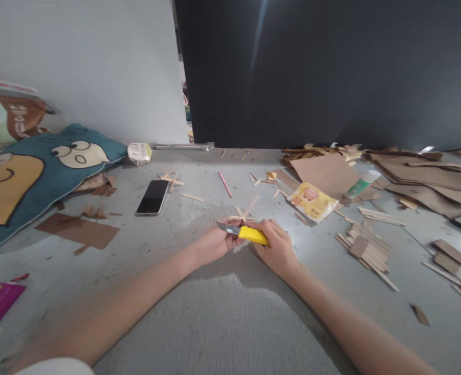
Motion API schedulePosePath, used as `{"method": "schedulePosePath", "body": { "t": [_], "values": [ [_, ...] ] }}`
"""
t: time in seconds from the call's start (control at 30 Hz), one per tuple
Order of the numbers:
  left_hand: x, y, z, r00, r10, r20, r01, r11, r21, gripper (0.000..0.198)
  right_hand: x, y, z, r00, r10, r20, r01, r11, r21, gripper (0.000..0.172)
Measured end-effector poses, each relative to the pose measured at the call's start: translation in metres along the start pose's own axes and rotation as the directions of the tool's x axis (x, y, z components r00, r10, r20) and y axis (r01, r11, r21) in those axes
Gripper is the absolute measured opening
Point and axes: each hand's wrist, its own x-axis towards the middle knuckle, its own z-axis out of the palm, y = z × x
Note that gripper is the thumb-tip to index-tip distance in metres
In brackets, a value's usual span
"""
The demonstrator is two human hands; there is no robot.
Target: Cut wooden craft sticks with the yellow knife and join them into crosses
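Note:
A yellow utility knife [253, 235] lies in the grip of my right hand [276, 245], its grey blade pointing left across the fingers of my left hand [215, 244]. Thin wooden sticks [244, 210], crossed like a small star, stick up just beyond my fingertips. The fingers of my left hand are closed around the lower part of these sticks, partly hidden behind the knife. Both hands are close together above the grey surface, near the middle of the view.
Left of my hands are a phone [152, 197], brown card [80, 230] and a blue cushion [59, 172]. A pink pencil [225, 184] lies beyond them. To the right are a yellow packet [312, 201], a glue stick [362, 184], a pile of wooden sticks [371, 253] and cardboard sheets [429, 174].

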Motion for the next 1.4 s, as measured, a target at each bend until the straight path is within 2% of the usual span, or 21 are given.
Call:
{"method": "schedulePosePath", "body": {
  "t": [0.07, 0.13, 0.27, 0.43, 0.5, 0.6, 0.67, 0.73, 0.87, 0.93, 0.97, 1.03, 1.07, 1.13, 1.2, 1.23, 1.33, 1.4],
  "values": [
    [0.001, 0.004, -0.003, 0.999, 0.032, -0.019, -0.032, 0.999, -0.01, 0.012, 0.001, 0.004, -0.006, 0.996, -0.05, 0.07, 0.047, 0.998, 0.037, 0.023],
    [0.003, 0.008, -0.006, 0.998, 0.05, -0.035, -0.051, 0.999, -0.008, 0.012, 0.003, 0.01, -0.013, 0.99, -0.052, 0.132, 0.043, 0.997, 0.07, 0.026],
    [0.008, 0.014, -0.013, 0.996, 0.088, -0.016, -0.088, 0.996, 0.003, 0.018, 0.005, 0.024, -0.022, 0.983, 0.037, 0.18, -0.044, 0.999, 0.033, 0.023],
    [0.01, 0.012, -0.014, 0.991, 0.132, 0.035, -0.134, 0.991, 0.029, 0.025, 0.005, 0.034, -0.018, 0.96, 0.151, 0.238, -0.157, 0.987, 0.007, 0.02],
    [0.008, 0.011, -0.012, 0.989, 0.125, 0.078, -0.132, 0.987, 0.096, 0.028, 0.003, 0.035, -0.013, 0.96, 0.19, 0.207, -0.201, 0.979, 0.035, 0.02],
    [0.006, 0.009, -0.01, 0.986, 0.113, 0.12, -0.137, 0.966, 0.218, 0.031, 0.001, 0.036, -0.009, 0.962, 0.268, 0.048, -0.272, 0.953, 0.134, 0.029],
    [0.004, 0.008, -0.01, 0.987, 0.099, 0.126, -0.133, 0.945, 0.298, 0.032, 0.0, 0.036, -0.008, 0.951, 0.304, -0.044, -0.29, 0.936, 0.198, 0.037],
    [0.003, 0.007, -0.01, 0.988, 0.076, 0.137, -0.122, 0.922, 0.367, 0.033, 0.0, 0.036, -0.008, 0.948, 0.309, -0.074, -0.284, 0.928, 0.24, 0.041],
    [0.003, 0.005, -0.011, 0.986, 0.041, 0.159, -0.105, 0.901, 0.42, 0.033, 0.002, 0.035, -0.009, 0.963, 0.269, 0.002, -0.26, 0.929, 0.262, 0.014],
    [0.001, 0.006, -0.012, 0.987, 0.097, 0.129, -0.145, 0.882, 0.448, 0.028, 0.004, 0.033, -0.01, 0.963, 0.266, 0.033, -0.266, 0.929, 0.257, 0.016],
    [-0.001, 0.008, -0.011, 0.981, 0.162, 0.102, -0.191, 0.86, 0.472, 0.023, 0.005, 0.032, -0.011, 0.96, 0.278, 0.032, -0.277, 0.927, 0.252, 0.018],
    [-0.005, 0.011, -0.009, 0.94, 0.336, 0.063, -0.316, 0.78, 0.54, 0.016, 0.006, 0.028, -0.012, 0.947, 0.32, 0.018, -0.315, 0.919, 0.239, 0.021],
    [-0.007, 0.013, -0.007, 0.91, 0.408, 0.071, -0.372, 0.732, 0.571, 0.019, 0.007, 0.027, -0.013, 0.939, 0.343, 0.013, -0.337, 0.912, 0.233, 0.023],
    [-0.009, 0.016, -0.003, 0.878, 0.458, 0.136, -0.439, 0.659, 0.611, 0.019, 0.008, 0.023, -0.013, 0.922, 0.387, 0.014, -0.38, 0.898, 0.224, 0.025],
    [-0.01, 0.017, 0.002, 0.873, 0.473, 0.121, -0.447, 0.675, 0.588, 0.02, 0.008, 0.02, -0.012, 0.91, 0.414, 0.026, -0.409, 0.886, 0.217, 0.027],
    [-0.009, 0.016, 0.003, 0.885, 0.457, 0.093, -0.425, 0.71, 0.562, 0.022, 0.008, 0.019, -0.011, 0.909, 0.416, 0.037, -0.414, 0.884, 0.216, 0.027],
    [-0.006, 0.014, 0.005, 0.946, 0.322, 0.045, -0.305, 0.832, 0.464, 0.03, 0.008, 0.014, -0.009, 0.92, 0.386, 0.073, -0.392, 0.892, 0.227, 0.029],
    [-0.003, 0.013, 0.004, 0.967, 0.25, 0.05, -0.247, 0.868, 0.43, 0.035, 0.009, 0.012, -0.007, 0.925, 0.37, 0.086, -0.38, 0.895, 0.233, 0.029]
  ]
}}
